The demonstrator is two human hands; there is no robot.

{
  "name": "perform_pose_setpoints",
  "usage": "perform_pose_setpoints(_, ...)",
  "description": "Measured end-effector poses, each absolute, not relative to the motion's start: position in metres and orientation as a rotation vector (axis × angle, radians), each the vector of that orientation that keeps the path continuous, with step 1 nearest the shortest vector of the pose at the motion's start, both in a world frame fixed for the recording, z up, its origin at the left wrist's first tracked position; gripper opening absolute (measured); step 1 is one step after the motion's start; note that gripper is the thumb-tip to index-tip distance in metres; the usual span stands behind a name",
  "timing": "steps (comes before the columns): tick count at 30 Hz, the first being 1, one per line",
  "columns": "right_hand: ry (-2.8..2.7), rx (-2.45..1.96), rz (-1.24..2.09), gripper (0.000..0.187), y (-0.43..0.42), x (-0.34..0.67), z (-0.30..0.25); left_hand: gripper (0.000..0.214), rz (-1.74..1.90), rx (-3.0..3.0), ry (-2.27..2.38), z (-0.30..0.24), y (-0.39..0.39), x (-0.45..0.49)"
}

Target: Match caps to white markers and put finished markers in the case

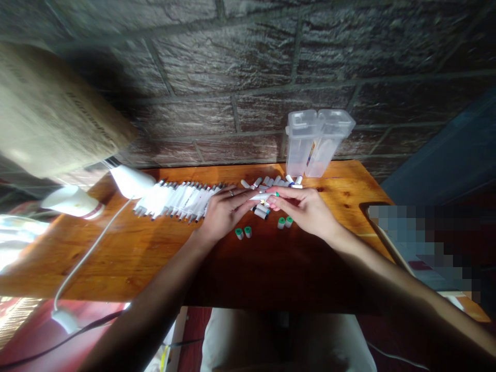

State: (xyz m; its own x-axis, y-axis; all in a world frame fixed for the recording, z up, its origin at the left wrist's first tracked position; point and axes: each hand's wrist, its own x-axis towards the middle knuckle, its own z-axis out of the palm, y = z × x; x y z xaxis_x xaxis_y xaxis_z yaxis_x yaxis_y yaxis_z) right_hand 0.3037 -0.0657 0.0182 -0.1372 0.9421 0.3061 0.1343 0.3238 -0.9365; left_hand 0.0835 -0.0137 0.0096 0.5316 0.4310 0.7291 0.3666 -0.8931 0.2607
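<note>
Over the middle of the wooden table [147, 253], my left hand [225, 212] and my right hand [306, 206] both pinch one white marker [263, 196] with a green end, held level between them. A row of white markers [178, 199] lies side by side to the left of my left hand. Loose white caps and markers [267, 182] are scattered just beyond the hands. Two green-topped caps [243, 233] stand below my left hand, and two more [284, 222] stand below my right hand.
A clear plastic marker case [315, 142] stands open against the brick wall at the back. A white lamp [134, 181] with its cable [91, 248] sits at the left. A blurred-out patch covers the table's right edge.
</note>
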Motion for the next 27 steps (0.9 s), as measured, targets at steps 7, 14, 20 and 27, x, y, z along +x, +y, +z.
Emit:
perform_pose_setpoints(7, -1.448, -1.055, 0.911, 0.036, -0.061, 0.314, 0.029, 0.028, 1.232, 2.546, 0.795, 0.011, -0.007, 0.079)
perform_pose_setpoints(14, -1.375, -1.186, 0.823, 0.043, -0.059, 0.319, 0.033, 0.030, 1.267, 2.525, 0.834, 0.012, -0.005, 0.075)
perform_pose_setpoints(20, -1.384, -1.217, 0.862, 0.050, -0.066, 0.306, 0.036, 0.030, 1.256, 2.604, 0.782, 0.010, -0.007, 0.080)
perform_pose_setpoints(27, -1.365, -1.207, 0.844, 0.052, -0.067, 0.307, 0.039, 0.028, 1.279, 2.615, 0.723, 0.009, -0.005, 0.080)
